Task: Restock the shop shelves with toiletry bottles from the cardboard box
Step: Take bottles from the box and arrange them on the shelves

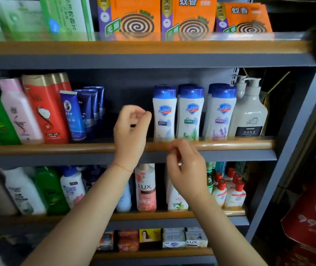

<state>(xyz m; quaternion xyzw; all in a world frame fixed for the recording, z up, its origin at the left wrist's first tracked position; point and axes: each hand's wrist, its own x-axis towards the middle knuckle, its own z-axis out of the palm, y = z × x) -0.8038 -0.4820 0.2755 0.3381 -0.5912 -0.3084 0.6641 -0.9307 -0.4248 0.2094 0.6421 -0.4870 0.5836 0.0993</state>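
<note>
three orange coil boxes [188, 15], two hands [132, 129]

A single head-worn wide-angle camera faces the shelving unit [153, 60] head-on at close range, tilted slightly downward, with four shelf levels in frame. Both forearms enter from the bottom edge, placing the left hand [131, 129] and right hand [186, 167] near frame centre. No second view is provided.

White bottles [164, 114] have blue caps; orange boxes [134, 16] show a brown spiral; one shampoo bottle [45, 110] is red with gold cap.
</note>
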